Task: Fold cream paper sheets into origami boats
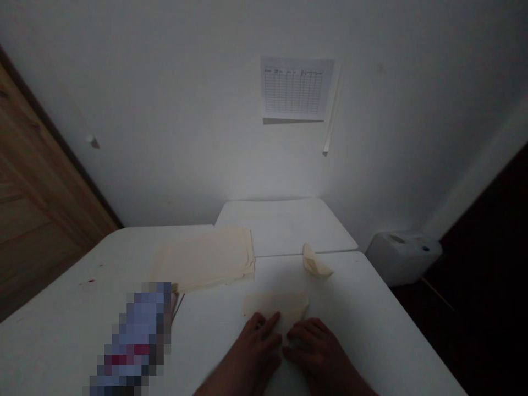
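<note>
Both my hands rest on the white table near its front edge. My left hand and my right hand lie flat, fingertips on the near side of a cream, half-round folded sheet. Neither hand visibly grips it, and they partly cover its near edge. A small folded cream piece sits up on the table to the right, beyond my right hand. Farther left lies a stack of cream sheets, its back end reaching the far table.
A blurred-out object stands at the lower left. A second white table butts against the far edge. A white plastic canister sits beyond the right edge, a wooden door at left, and a printed grid sheet on the wall.
</note>
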Demonstrator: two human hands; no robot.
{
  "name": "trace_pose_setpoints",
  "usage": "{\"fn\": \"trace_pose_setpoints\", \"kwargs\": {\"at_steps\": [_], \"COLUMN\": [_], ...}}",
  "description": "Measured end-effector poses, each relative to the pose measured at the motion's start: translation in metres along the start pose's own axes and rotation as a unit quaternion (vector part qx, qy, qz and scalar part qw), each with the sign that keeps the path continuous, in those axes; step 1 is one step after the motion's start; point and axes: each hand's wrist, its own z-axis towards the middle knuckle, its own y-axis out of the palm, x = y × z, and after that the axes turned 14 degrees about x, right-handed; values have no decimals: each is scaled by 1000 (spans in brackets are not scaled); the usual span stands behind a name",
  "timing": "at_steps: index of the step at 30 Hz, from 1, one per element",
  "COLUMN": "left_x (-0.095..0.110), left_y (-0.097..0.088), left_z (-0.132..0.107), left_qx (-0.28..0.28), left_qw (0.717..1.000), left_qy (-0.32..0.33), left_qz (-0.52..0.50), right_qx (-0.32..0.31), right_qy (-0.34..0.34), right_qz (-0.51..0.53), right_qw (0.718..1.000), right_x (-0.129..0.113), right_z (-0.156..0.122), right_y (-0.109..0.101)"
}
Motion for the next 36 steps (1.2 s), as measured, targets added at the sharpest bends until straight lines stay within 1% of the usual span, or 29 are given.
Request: {"fn": "trace_pose_setpoints", "kwargs": {"at_steps": [3,6,8,15,21,27,32,36], "left_x": [-1,0,1,2,3,2,1,0], "left_y": [2,1,0,-3,-4,-5,-5,-3], "left_z": [-1,-3,-4,-2,0,-1,-2,-2], "left_qx": [-2,13,19,12,4,6,17,34], "left_qw": [1000,999,999,998,998,999,999,998], "left_qy": [-13,-24,-29,-37,-36,-33,-30,-29], "left_qz": [-11,-33,-39,-39,-44,-38,-41,-44], "right_qx": [5,-9,-25,-41,-25,-11,17,24], "right_qy": [6,16,23,58,113,163,179,169], "right_qz": [0,-10,-25,-85,-109,-141,-183,-211], "right_qw": [1000,1000,999,994,987,976,967,962], "right_x": [0,-1,-2,-3,1,13,27,33], "right_z": [-1,-2,-2,-3,-7,-5,-3,-4], "right_y": [1,0,-1,-5,-6,-15,-20,-19]}}
